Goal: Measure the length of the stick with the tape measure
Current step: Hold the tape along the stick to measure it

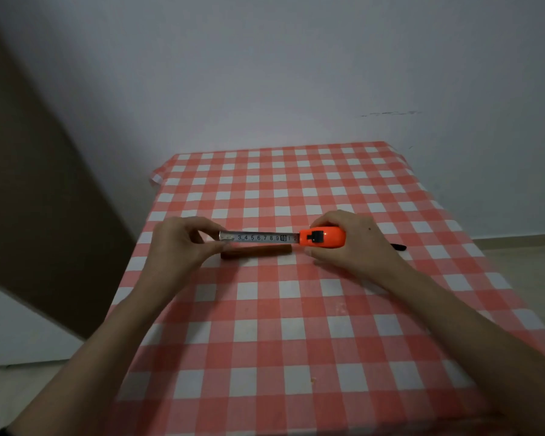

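The measuring step itself is being carried out: the tape (258, 237) is being held drawn out just behind the stick (256, 250), running parallel to it from end to end. The stick — the landmark here — is lying crosswise on the checked cloth (296, 341), near the middle of the table. At the stick's left end, the tape's tip is being pinched between thumb and fingers of the left hand (183, 243), which is hovering partly over that end. Just beyond the stick's right end, the orange case (323, 237) is being clasped from behind by the right hand (356, 243), fingers wrapped over its top, thumb below. Both forearms are being reached forward, wrists bent inward toward the stick. A dark item (398, 247) is lying to the right of the stick, past the case. What seems called for next — the tape's zero being set flush with the left end and the mark at the right end being read.
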`<state>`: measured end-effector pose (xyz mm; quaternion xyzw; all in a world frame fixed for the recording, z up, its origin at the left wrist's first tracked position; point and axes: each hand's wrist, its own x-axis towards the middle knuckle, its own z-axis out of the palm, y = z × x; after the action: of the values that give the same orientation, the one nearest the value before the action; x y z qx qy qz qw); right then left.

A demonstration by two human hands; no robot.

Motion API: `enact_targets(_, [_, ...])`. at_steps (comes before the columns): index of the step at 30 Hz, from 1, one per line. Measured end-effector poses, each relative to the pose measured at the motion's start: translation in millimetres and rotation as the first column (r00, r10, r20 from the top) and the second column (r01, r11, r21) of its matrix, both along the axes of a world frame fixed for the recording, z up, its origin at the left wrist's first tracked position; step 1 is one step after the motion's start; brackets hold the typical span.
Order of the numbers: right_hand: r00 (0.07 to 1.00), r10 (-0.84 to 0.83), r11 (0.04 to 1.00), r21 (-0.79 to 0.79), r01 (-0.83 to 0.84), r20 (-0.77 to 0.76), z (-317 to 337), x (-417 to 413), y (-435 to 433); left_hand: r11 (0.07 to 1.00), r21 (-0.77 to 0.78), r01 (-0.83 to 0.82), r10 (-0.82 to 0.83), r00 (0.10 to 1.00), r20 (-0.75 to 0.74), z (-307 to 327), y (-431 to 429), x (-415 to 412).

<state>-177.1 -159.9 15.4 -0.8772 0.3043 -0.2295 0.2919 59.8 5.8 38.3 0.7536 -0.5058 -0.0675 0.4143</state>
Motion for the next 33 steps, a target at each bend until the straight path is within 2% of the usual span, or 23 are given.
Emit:
enact_targets(3, [1.000, -0.031, 0.999, 0.036, 0.031, 0.002, -4.0, 5.8, 5.2, 0.998, 0.044, -0.050, 0.047, 0.997, 0.063, -12.3, -2.6, 6.9])
enact_targets(10, [0.997, -0.083, 0.995, 0.052, 0.083, 0.002, -4.6, 10.9, 4.5, 0.987, 0.146, -0.059, 0.058, 0.998, 0.009, -26.4, -5.9, 8.8])
enact_targets(18, [0.996, -0.092, 0.994, 0.058, 0.092, -0.007, -6.6, 11.9, 4.3, 0.977, 0.205, -0.050, 0.044, 0.998, 0.034, -27.8, -11.6, 8.4])
enact_targets(21, [0.996, -0.092, 0.995, 0.049, 0.093, -0.015, -5.3, 11.8, 5.5, 0.981, 0.191, -0.039, 0.031, 0.999, 0.045, -25.9, -11.2, 6.9])
enact_targets(27, [0.992, -0.091, 0.995, -0.019, 0.093, 0.084, 3.4, 9.0, 5.2, 0.997, 0.078, -0.022, 0.036, 0.983, -0.179, -15.9, -9.0, 6.3])
enact_targets(33, [0.976, -0.121, 0.991, -0.034, 0.129, 0.179, 13.6, -0.5, -4.6, 1.000, -0.015, 0.018, -0.021, 0.973, -0.231, 3.4, -3.7, 12.0])
